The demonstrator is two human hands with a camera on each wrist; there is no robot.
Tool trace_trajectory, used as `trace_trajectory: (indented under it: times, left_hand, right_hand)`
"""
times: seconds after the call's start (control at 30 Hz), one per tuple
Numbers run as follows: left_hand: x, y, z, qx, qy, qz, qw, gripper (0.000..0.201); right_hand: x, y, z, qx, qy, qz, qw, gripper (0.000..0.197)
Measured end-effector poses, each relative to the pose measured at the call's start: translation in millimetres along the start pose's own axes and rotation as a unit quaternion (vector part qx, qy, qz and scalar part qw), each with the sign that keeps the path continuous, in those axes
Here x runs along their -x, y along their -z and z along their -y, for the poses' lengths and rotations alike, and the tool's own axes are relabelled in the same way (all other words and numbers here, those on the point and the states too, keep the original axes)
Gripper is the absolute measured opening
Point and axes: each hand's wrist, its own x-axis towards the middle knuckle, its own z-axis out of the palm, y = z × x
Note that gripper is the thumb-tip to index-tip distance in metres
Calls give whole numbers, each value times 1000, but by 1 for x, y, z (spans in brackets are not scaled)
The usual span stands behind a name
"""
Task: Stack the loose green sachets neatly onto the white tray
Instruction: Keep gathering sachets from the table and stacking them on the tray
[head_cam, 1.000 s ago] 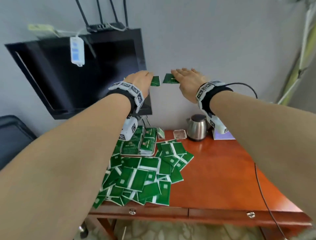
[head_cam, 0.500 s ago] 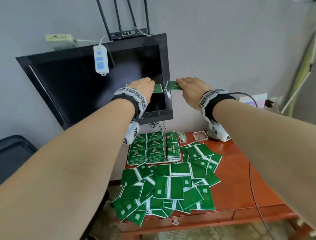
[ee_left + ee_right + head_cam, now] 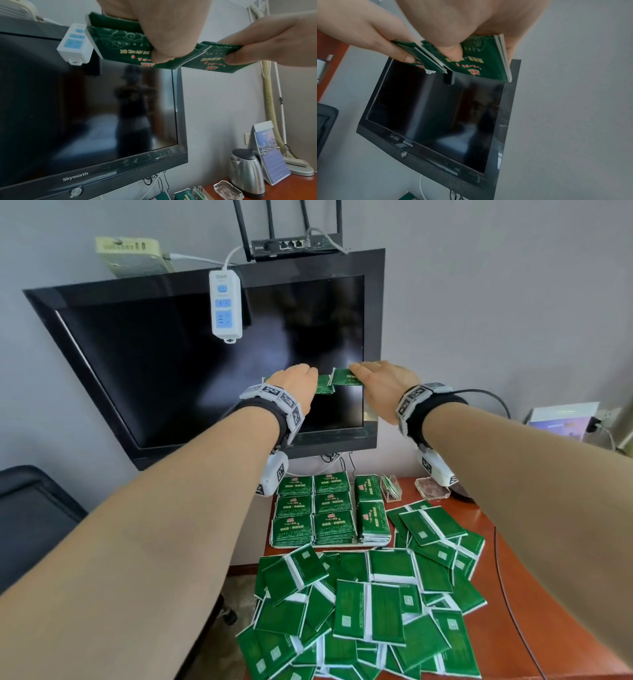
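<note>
Both hands, left (image 3: 297, 386) and right (image 3: 383, 389), each pinch a small sachet bundle (image 3: 118, 46) raised high, with the tray stacks (image 3: 329, 513) well below, nearer the left.

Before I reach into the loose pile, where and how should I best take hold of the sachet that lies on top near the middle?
Probably by its near right corner, coming from above. That top sachet lies flat, so pinch it thumb under, fingers on top. Its bottom right part juts over the loose sachets beneath, which offers a free edge. Both the left hand and the right hand hold sachets now.
</note>
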Motion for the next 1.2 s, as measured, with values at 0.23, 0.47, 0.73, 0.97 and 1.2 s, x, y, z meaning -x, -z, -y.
trace_trajectory:
  times: [0.23, 0.47, 0.73, 0.97, 1.2]
  left_hand:
    - [-21, -50, 37, 10, 20, 57, 998, 44]
    - [-37, -91, 71, 13, 13, 100, 995, 51]
    - [-36, -162, 83, 49, 4, 130, 990, 55]
    - [5, -288, 58, 63, 5, 243, 968, 62]
    - [27, -388, 42, 104, 13, 303, 947, 78]
  right_hand:
    - [-51, -51, 6, -6, 21, 45, 999, 54]
    - [-83, -87, 26, -2, 34, 78, 996, 55]
    - [-93, -151, 43, -4, 40, 128, 991, 59]
    - [-46, -278, 60, -46, 38, 256, 965, 62]
    - [-6, -374, 68, -45, 25, 335, 941, 74]
